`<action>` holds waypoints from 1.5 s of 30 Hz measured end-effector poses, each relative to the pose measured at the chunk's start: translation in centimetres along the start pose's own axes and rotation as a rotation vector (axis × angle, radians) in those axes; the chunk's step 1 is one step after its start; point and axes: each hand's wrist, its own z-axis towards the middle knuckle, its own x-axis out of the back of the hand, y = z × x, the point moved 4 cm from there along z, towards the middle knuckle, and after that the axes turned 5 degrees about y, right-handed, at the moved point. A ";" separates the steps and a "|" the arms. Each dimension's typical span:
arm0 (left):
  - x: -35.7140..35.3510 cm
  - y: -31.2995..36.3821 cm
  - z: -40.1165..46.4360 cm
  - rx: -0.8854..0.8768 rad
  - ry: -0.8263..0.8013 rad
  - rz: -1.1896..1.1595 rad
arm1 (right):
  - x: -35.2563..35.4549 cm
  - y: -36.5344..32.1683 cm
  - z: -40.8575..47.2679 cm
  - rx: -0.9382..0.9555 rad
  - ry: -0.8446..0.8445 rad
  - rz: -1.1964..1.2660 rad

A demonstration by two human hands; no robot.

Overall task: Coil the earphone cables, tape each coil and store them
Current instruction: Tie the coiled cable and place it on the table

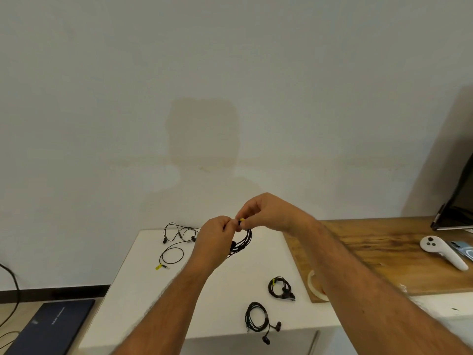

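Observation:
Above the white table point(217, 285) I hold a coiled black earphone cable point(243, 243). My left hand point(213, 239) grips the coil's left side. My right hand point(261, 212) pinches the top of the coil at a small yellow tag point(242, 219). An uncoiled black earphone point(176, 242) with a yellow-tagged plug lies at the table's far left. Two coiled earphones rest near the front right: one with a yellow tag point(280, 288), one nearer the front edge point(257, 317) with its earbuds trailing. A tape roll point(316, 284) lies on the wooden board, partly hidden by my right forearm.
A wooden board point(384, 252) adjoins the table on the right, carrying a white controller point(442, 252), a phone and a dark leaning screen point(458, 201). A dark laptop point(51, 326) and a black cable lie on the floor at left. A plain wall rises behind.

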 end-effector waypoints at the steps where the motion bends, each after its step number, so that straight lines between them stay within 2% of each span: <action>1: 0.0 0.1 0.0 -0.003 -0.001 0.005 | 0.1 -0.2 0.1 0.025 0.041 -0.030; 4: -0.1 0.4 0.0 -0.047 0.000 0.083 | 0.2 -0.5 0.3 0.039 0.102 -0.130; 11: -0.6 1.1 -0.3 -0.190 -0.019 0.346 | 0.0 -1.1 0.5 -0.023 0.071 -0.352; 15: -1.3 1.4 -0.8 -0.304 -0.070 0.570 | 0.2 -0.9 0.5 -0.094 -0.026 -0.424; 20: -1.4 0.8 -0.9 -0.322 -0.142 0.598 | 0.4 -0.8 -0.2 -0.071 -0.168 -0.498; 23: -1.2 0.7 -0.6 -0.249 -0.125 0.510 | -0.1 -1.4 -0.5 -0.019 -0.101 -0.585; 27: -1.1 0.5 -0.2 -0.079 -0.126 0.298 | -0.6 -2.2 -0.8 0.048 0.072 -0.661; 34: -0.7 0.4 -0.4 0.265 -0.149 -0.233 | -1.7 -2.5 -1.3 0.170 0.271 -0.791; 40: -0.6 -0.2 -0.8 0.396 -0.250 -0.544 | -2.0 -3.0 -1.4 0.255 0.281 -0.798; 45: -0.7 -0.2 -0.7 0.433 -0.240 -0.620 | -1.8 -3.5 -1.4 0.283 0.227 -0.867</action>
